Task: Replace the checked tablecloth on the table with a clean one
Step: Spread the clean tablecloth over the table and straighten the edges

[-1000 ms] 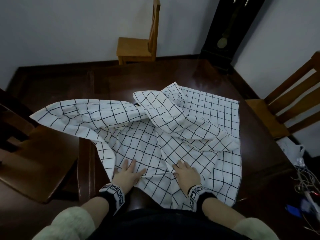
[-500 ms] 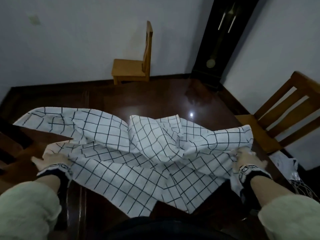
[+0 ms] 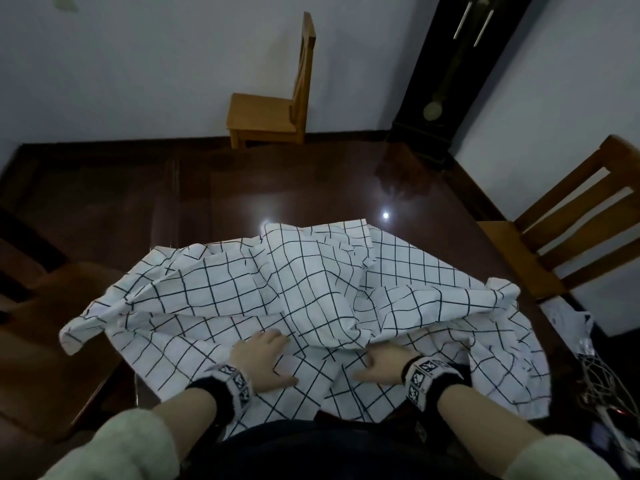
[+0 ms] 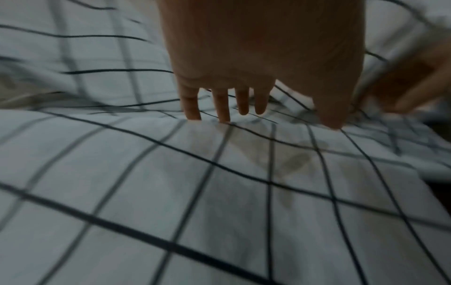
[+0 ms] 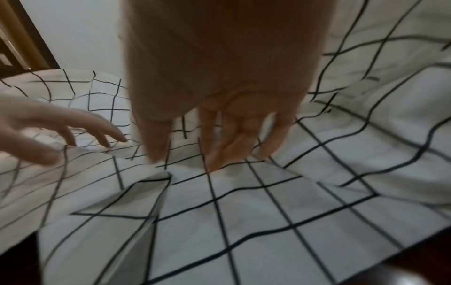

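Observation:
The white tablecloth with black checks lies bunched in loose folds on the near half of the dark wooden table. My left hand rests flat on the cloth near the front edge, its straight fingers touching the base of a raised fold. Just to its right, my right hand lies on the cloth with its fingertips under the same fold. In the left wrist view the left hand touches the tablecloth with spread fingers. The right hand presses the tablecloth with extended fingers.
A light wooden chair stands at the back wall beside a tall dark pendulum clock. Another wooden chair stands at the table's right side and a dark one at the left. Cables and a plastic bag lie at right.
Half a second ago my hands held the cloth's left and right sides, wide apart. They have let go and come together at the front middle, and the cloth is gathered inward.

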